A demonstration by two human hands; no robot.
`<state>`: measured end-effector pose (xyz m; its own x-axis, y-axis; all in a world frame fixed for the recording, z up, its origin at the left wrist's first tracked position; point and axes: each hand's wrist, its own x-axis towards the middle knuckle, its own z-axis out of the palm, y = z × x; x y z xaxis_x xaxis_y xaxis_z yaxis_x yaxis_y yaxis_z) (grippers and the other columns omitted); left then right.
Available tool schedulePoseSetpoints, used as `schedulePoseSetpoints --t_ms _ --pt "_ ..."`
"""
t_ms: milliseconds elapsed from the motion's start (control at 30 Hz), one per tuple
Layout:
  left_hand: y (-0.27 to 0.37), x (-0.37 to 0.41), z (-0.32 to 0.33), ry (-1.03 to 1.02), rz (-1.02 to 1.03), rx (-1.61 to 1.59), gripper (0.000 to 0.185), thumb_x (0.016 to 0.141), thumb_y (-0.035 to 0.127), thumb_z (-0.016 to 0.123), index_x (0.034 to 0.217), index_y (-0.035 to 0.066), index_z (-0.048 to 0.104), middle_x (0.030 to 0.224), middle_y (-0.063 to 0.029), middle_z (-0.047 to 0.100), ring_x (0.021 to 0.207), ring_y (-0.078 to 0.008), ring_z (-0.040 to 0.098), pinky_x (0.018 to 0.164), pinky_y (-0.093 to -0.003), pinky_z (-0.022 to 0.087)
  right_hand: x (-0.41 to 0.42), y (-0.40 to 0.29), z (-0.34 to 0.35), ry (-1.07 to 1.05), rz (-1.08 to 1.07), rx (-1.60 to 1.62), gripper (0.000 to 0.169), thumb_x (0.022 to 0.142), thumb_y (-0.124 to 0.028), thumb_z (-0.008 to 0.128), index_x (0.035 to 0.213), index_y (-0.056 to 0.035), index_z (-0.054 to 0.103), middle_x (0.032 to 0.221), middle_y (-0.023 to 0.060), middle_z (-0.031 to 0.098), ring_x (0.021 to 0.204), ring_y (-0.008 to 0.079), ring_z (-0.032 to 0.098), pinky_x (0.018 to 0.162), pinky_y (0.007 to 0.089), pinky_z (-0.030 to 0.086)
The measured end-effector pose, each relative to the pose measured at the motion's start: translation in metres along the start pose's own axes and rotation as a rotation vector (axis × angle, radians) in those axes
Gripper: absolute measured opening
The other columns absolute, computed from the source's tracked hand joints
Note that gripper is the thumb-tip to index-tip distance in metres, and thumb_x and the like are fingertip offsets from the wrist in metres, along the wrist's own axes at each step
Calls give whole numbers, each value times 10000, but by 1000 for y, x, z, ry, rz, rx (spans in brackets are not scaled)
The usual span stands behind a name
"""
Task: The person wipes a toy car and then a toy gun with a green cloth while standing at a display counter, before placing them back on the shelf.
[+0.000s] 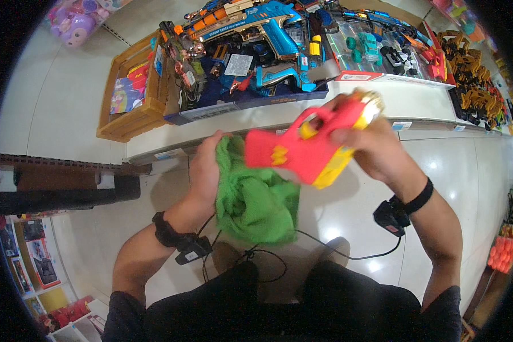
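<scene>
A red and yellow toy gun (303, 149) with a shiny gold end is gripped by its barrel part in my right hand (372, 147). Its red handle points left, over a green cloth (258, 205). My left hand (205, 166) holds that cloth at its left edge, and the cloth hangs down in loose folds. The toy overlaps the cloth's upper right part in view; whether they touch, I cannot tell. Both the toy and my right hand are somewhat blurred.
Beyond my hands, a white shelf holds a blue box (248, 104) of toy guns, a wooden crate (132, 124) and a box of toy cars (370, 49). Yellow toy diggers (474, 85) stand at right. A dark cable (346, 252) hangs between my wrist devices.
</scene>
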<state>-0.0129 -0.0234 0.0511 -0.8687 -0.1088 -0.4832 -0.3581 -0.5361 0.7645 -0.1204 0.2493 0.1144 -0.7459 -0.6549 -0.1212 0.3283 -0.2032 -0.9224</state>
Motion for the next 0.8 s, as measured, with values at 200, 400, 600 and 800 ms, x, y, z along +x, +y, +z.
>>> schedulePoseSetpoints --t_ms 200,400,600,800 --pt "-4 -4 -17 67 294 417 372 1018 379 455 1048 50 625 963 -75 680 861 -191 694 797 -342 567 7 -42 -59 672 -339 45 329 962 -306 620 1193 -72 593 1141 74 664 1049 179 651 937 370 518" --pt "2 -11 6 -12 181 268 387 1018 379 488 1009 28 651 943 -85 685 846 -181 693 773 -327 563 46 -66 -108 669 -417 -522 317 950 -257 676 1181 -47 619 1096 55 663 1025 180 643 922 331 511" --pt "-5 -7 6 -30 185 300 382 1019 365 495 1009 18 654 944 -89 689 838 -188 692 766 -325 561 100 -52 -145 997 -576 -1178 415 817 -307 794 1066 6 681 943 164 735 855 251 726 771 363 561" --pt "-8 -12 7 5 177 337 372 1025 360 485 1020 27 648 964 -89 689 853 -183 685 770 -324 554 134 -15 -149 1133 -624 -1194 476 789 -356 806 1053 9 649 959 199 713 893 349 706 830 408 545"
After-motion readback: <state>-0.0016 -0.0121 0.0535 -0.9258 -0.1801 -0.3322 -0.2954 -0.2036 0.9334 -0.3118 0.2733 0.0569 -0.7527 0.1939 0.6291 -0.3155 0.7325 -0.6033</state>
